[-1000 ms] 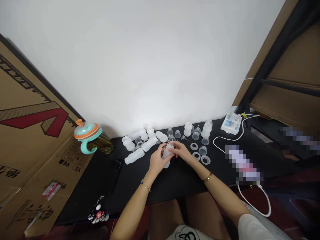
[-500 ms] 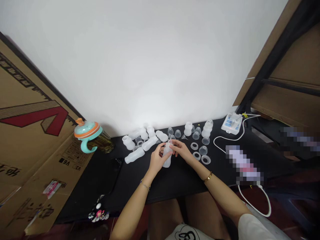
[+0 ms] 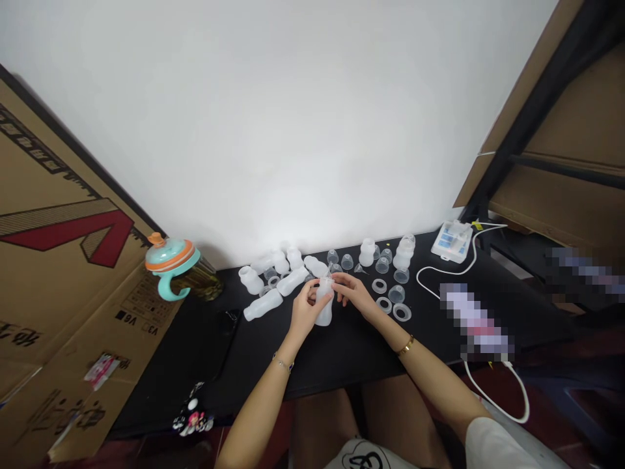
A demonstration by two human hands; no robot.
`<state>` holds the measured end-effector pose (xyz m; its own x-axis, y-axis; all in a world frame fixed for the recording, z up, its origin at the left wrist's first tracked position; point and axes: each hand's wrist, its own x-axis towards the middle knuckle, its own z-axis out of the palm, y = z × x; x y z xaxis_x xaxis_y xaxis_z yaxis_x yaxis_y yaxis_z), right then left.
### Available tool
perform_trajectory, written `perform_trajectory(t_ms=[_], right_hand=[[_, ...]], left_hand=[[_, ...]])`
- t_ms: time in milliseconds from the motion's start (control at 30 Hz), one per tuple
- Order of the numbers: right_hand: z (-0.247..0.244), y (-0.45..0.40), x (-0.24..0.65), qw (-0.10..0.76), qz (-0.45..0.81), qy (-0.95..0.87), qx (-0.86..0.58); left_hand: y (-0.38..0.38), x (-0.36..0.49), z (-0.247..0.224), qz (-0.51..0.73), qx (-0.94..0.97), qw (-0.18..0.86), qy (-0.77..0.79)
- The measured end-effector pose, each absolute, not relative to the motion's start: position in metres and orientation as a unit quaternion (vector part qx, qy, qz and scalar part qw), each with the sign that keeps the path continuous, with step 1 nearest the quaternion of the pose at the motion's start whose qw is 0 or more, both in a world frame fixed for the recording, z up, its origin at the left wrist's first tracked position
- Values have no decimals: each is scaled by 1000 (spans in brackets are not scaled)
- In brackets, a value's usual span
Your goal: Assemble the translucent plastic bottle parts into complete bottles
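My left hand (image 3: 305,309) is wrapped round a small frosted white baby bottle (image 3: 323,314), which stands nearly upright above the black table. At the bottle's mouth, my right hand (image 3: 353,290) has its fingertips closed on what looks like a clear bottle teat (image 3: 329,268); the fingers hide most of it. Several white bottles (image 3: 263,304) lie or stand to the left of my hands. On the right are clear dome caps (image 3: 396,294), ring collars (image 3: 402,312), a loose teat (image 3: 360,268) and more bottles (image 3: 368,253).
A teal-lidded jug (image 3: 183,267) stands at the left by a cardboard box (image 3: 63,260), with a dark phone (image 3: 215,342) in front. To the right lie a white case (image 3: 452,241), a white cable (image 3: 471,260) and a blurred-out object (image 3: 473,319). A white wall rises behind the table.
The bottle has shifted slightly left and become more upright in my left hand. My right fingers stay at its mouth. The other items have not moved.
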<state>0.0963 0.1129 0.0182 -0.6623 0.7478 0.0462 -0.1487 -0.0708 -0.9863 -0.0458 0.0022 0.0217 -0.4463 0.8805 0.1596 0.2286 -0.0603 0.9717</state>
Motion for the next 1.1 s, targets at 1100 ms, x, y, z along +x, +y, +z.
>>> perform_trajectory(t_ms=[1100], right_hand=[[13,116,96,303,667,-630,-256]], left_hand=[[-2,-45,16,441,554,110,697]])
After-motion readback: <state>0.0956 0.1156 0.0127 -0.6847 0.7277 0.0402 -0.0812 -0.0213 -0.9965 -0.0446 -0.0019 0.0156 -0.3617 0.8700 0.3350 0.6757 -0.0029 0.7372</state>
